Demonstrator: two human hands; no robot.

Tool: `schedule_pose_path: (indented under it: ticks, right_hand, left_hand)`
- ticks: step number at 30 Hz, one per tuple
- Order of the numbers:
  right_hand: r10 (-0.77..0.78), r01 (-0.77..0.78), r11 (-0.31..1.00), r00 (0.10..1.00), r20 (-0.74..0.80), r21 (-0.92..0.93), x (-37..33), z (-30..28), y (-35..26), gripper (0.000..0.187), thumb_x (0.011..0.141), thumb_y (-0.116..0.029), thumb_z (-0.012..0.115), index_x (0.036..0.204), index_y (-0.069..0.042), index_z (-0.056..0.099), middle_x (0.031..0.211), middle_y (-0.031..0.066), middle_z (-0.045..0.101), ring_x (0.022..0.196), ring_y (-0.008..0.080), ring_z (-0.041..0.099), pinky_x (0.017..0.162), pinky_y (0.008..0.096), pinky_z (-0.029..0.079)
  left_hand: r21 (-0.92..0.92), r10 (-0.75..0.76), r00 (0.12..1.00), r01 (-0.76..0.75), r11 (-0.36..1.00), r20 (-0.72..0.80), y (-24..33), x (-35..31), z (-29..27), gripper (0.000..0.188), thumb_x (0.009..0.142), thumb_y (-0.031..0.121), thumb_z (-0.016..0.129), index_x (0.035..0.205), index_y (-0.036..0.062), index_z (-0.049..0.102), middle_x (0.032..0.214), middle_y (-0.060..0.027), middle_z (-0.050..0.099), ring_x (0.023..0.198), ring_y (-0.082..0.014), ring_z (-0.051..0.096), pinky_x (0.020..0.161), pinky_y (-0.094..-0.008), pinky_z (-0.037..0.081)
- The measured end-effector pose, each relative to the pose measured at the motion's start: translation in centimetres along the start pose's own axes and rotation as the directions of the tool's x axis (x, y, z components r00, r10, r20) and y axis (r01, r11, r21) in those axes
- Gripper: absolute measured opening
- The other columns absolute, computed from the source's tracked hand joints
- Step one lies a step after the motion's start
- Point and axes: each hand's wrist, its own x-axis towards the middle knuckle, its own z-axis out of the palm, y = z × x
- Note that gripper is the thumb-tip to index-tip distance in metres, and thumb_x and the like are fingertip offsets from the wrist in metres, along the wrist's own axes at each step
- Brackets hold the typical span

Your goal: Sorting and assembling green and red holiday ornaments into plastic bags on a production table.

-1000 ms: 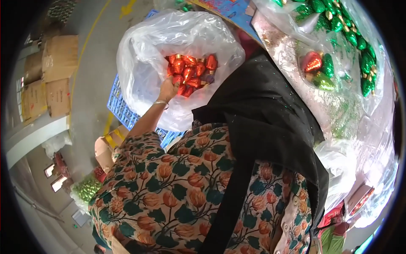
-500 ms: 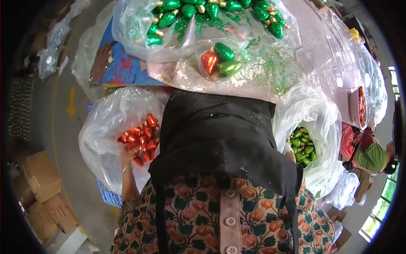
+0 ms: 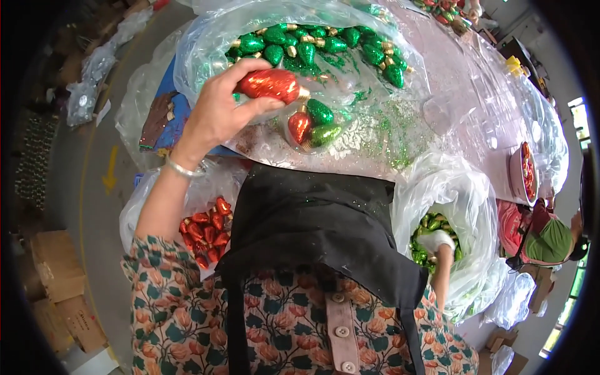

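My left hand [image 3: 215, 112] grips a glittery red bulb-shaped ornament [image 3: 272, 85], thumb below and fingers above, its gold cap to the right. Just under it on the table lies a clear wrapper with a red ornament [image 3: 300, 127], a dark green ornament [image 3: 320, 112] and a light green ornament [image 3: 325, 134]. My right hand [image 3: 435, 240], in a white glove, reaches down among light green ornaments [image 3: 434, 220] inside a clear plastic bag [image 3: 475, 187]. Its fingertips are hidden there. More red ornaments [image 3: 209, 231] fill the bag [image 3: 142, 209] at my left.
Beyond my left hand, an open plastic bag [image 3: 197, 47] on the table holds dark green ornaments [image 3: 306, 53]. Glitter covers the tabletop [image 3: 369, 150]. A tub [image 3: 518, 178] of red ornaments stands far right, near another person [image 3: 550, 237]. Cardboard boxes [image 3: 57, 265] sit at left.
My left hand has risen out of the left bag with a red ornament and is now over the table. The right hand has moved into the bag of light green ornaments.
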Motion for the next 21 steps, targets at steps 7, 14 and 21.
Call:
schedule_pose_path:
  ticks: [7, 14, 21]
  right_hand:
    - [-0.523, 0.856, 0.502, 0.186, -0.832, -0.124, -13.2, -14.0, -10.7, 0.049, 0.067, -0.021, 0.073, 0.111, -0.003, 0.062, 0.118, 0.0140, 0.061, 0.105, 0.0298, 0.060, 0.090, 0.0385, 0.049]
    - [-0.900, 0.862, 0.216, -0.007, -0.436, -0.458, -11.2, -19.1, -19.5, 0.050, 0.063, -0.025, 0.076, 0.105, -0.004, 0.061, 0.127, 0.0136, 0.053, 0.107, 0.0354, 0.056, 0.090, 0.0427, 0.047]
    - [-0.912, 0.963, 0.108, -0.002, -0.411, -0.245, -13.6, -15.2, -22.5, 0.050, 0.066, -0.030, 0.078, 0.105, -0.003, 0.061, 0.121, 0.0160, 0.054, 0.106, 0.0365, 0.056, 0.089, 0.0423, 0.048]
  left_hand:
    - [0.122, 0.199, 0.973, -0.212, 0.970, 0.114, -0.6, 6.2, 6.2, 0.039, 0.072, 0.021, 0.081, 0.101, 0.0038, 0.062, 0.089, -0.0100, 0.064, 0.083, -0.0213, 0.064, 0.076, -0.0317, 0.051]
    - [0.225, 0.130, 0.989, -0.110, 0.968, -0.077, -0.3, 5.3, 8.9, 0.043, 0.069, 0.031, 0.082, 0.091, 0.0024, 0.060, 0.080, -0.0145, 0.062, 0.074, -0.0281, 0.063, 0.066, -0.0355, 0.049]
    - [0.173, -0.052, 0.999, 0.052, 0.984, -0.006, -1.1, 4.2, 10.4, 0.043, 0.066, 0.033, 0.082, 0.084, 0.0016, 0.059, 0.076, -0.0154, 0.063, 0.072, -0.0318, 0.063, 0.065, -0.0398, 0.049]
